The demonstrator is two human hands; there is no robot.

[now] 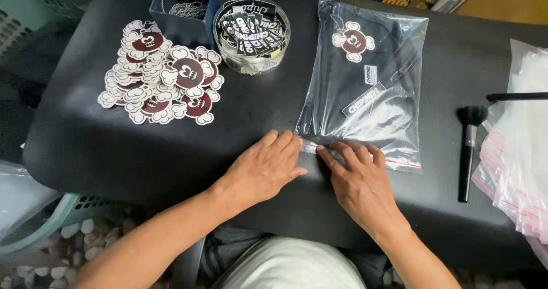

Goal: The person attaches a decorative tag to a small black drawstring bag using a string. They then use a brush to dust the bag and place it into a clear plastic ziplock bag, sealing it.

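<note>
2 flat, open hands of mine, left hand (264,167) and right hand (358,177), on the clear bag (365,77) edge, grasping nothing.

Bag (365,77): clear glossy plastic film under your fingers (285,143), creased, catching the light.
Garment (348,89) inside: black matt cloth.
Tabletop (114,146): dark mat with a fine woven grain and a dull sheen.
Stickers (162,72): smooth, glossy die-cut paper.
Tub (251,35): clear hard plastic.
Brush (469,146): soft black bristles, glossy black handle.
</note>
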